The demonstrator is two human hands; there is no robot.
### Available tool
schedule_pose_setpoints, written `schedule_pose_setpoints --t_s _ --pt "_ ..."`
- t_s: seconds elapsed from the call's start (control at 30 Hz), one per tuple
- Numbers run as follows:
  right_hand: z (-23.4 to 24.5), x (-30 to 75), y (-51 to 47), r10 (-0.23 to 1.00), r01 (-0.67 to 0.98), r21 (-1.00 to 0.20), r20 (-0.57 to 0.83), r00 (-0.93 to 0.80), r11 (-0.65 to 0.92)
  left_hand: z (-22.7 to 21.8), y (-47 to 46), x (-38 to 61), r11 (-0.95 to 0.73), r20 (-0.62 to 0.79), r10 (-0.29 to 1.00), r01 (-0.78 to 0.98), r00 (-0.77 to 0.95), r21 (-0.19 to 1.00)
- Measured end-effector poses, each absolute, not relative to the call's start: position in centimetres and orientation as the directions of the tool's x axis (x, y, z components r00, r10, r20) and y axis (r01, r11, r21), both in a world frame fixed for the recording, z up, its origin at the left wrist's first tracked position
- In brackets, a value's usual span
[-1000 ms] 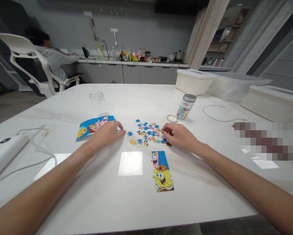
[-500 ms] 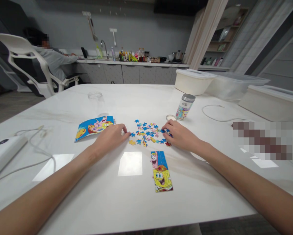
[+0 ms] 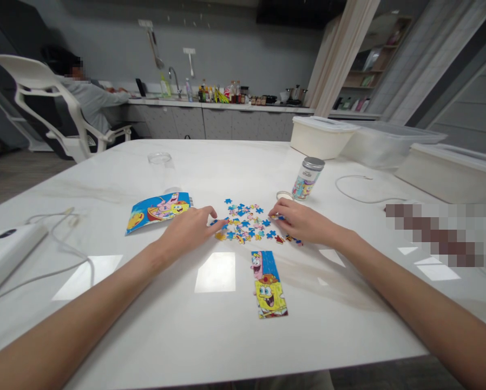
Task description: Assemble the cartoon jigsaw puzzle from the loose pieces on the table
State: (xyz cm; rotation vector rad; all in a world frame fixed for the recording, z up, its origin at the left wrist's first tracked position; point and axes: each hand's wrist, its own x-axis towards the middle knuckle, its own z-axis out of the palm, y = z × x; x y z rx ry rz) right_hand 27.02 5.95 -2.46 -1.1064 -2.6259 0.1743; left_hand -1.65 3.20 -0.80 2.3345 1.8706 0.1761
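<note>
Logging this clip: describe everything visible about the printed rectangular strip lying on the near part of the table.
The strip is a tall, narrow rectangle, thin and flat, apparently card. A pink cartoon figure on blue fills its upper part; a grinning yellow one fills the lower. Its side edges look slightly uneven; any seams are too fine to confirm. It lies face up, slightly askew, on the white table, closer to the camera than the loose puzzle pieces. Only the tabletop visibly touches it.
</note>
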Motion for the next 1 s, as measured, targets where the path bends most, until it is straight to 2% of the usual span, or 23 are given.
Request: schedule_pose_setpoints --t_s 0.2,0.73,0.9,1.0 --pt "-2.15 26.87 5.46 0.651 0.597 -0.288 0.157 -0.742 0.749 -1.12 3.3 -1.76 -0.266 0.018 0.963 0.949 0.267 0.17" --pt "-2.77 26.71 5.6 0.705 0.611 -0.433 0.086 -0.704 0.663 -1.59 3.5 -1.99 -0.313 0.017 0.949 0.933 0.315 0.176" --pt "-2.39 26.32 5.41 0.674 0.598 -0.366 0.123 -0.728 0.713 -1.48 3.49 -1.83 -0.303 0.004 0.952 0.938 0.307 0.17" --pt "-2.5 26.29 5.51 0.685 0.609 -0.373 0.109 -0.72 0.7 -1.46 3.45 -1.73 -0.305 0.007 0.952 0.939 0.307 0.159"
